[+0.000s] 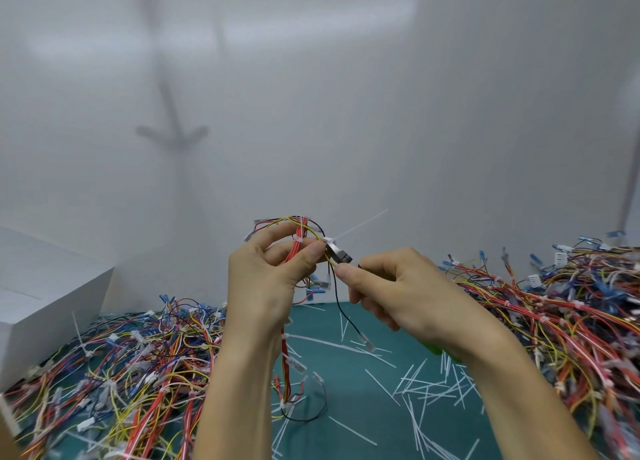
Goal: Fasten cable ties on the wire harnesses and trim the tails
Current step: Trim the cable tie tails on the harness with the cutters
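Observation:
My left hand [268, 279] holds up a wire harness [298, 243] of red, yellow and black wires, pinching it between thumb and fingers near the top. A white cable tie [360, 225] sits on the harness, its long tail sticking up to the right. My right hand [391, 290] grips a pair of cutters [339, 254] with green handles; the metal jaws sit at the tie's head, beside my left thumb. The rest of the harness hangs down to the green mat [346, 373].
A pile of loose harnesses [121, 373] covers the mat at the left, and a larger pile [561, 314] lies at the right. Cut white tie tails [426, 390] are scattered between them. A white box [45, 293] stands at the left, a white wall behind.

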### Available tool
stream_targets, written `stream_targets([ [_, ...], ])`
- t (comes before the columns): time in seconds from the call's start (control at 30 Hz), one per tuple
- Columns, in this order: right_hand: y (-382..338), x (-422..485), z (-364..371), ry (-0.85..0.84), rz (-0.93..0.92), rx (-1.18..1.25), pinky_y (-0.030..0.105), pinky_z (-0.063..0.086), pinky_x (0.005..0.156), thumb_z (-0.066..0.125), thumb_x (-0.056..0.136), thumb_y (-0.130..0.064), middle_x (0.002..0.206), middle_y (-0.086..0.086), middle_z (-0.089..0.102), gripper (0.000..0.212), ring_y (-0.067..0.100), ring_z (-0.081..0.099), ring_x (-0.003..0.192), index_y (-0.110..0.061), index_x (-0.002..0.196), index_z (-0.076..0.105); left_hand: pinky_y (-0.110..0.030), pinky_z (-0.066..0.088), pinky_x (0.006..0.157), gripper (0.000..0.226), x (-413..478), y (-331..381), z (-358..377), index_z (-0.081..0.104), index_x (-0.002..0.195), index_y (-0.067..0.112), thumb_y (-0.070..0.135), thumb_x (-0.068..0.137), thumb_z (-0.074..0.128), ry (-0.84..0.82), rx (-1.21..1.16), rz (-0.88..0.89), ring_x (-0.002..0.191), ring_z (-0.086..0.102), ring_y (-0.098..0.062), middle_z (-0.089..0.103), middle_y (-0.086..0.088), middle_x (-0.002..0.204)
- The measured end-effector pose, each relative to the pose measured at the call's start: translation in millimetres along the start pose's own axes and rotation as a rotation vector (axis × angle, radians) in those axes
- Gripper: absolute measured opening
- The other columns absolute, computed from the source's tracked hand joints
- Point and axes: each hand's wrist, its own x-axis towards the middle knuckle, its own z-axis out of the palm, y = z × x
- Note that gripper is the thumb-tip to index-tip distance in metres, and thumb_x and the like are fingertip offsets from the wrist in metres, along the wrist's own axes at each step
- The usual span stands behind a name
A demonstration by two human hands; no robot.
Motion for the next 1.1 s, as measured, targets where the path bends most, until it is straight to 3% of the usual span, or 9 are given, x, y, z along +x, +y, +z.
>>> stream_targets([
  [0.37,0.7,0.5,0.3,-0.001,-0.005,-0.002,0.031,0.043,0.056,0.054,0.089,-0.064,0.051,-0.006,0.055,0.05,0.01,0.047,0.048,-0.019,0.069,0.066,-0.02,0.056,0.066,0.036,-1.0,1.8,0.9,0.068,0.104,0.014,0.009,0.071,0.08,0.003,-0.002,0.004,0.072,0.072,-0.013,0.077,-0.001,0.081],
  [0.97,-1.2,-0.9,1.2,-0.001,-0.003,0.007,0.033,0.043,0.056,0.055,0.089,-0.064,0.052,-0.004,0.055,0.051,0.01,0.047,0.049,-0.019,0.069,0.067,-0.018,0.055,0.066,0.045,-1.6,4.1,0.1,0.067,0.111,0.01,0.011,0.069,0.081,0.003,0.015,0.009,0.073,0.073,-0.013,0.078,-0.002,0.084],
  [1.1,0.8,-0.1,1.1,-0.002,-0.013,0.008,0.033,0.042,0.056,0.055,0.089,-0.064,0.052,-0.004,0.055,0.051,0.011,0.046,0.048,-0.019,0.069,0.067,-0.017,0.055,0.064,0.037,-1.7,3.8,-0.2,0.067,0.106,0.014,0.007,0.072,0.08,0.009,0.019,0.011,0.072,0.073,-0.012,0.078,0.0,0.082],
])
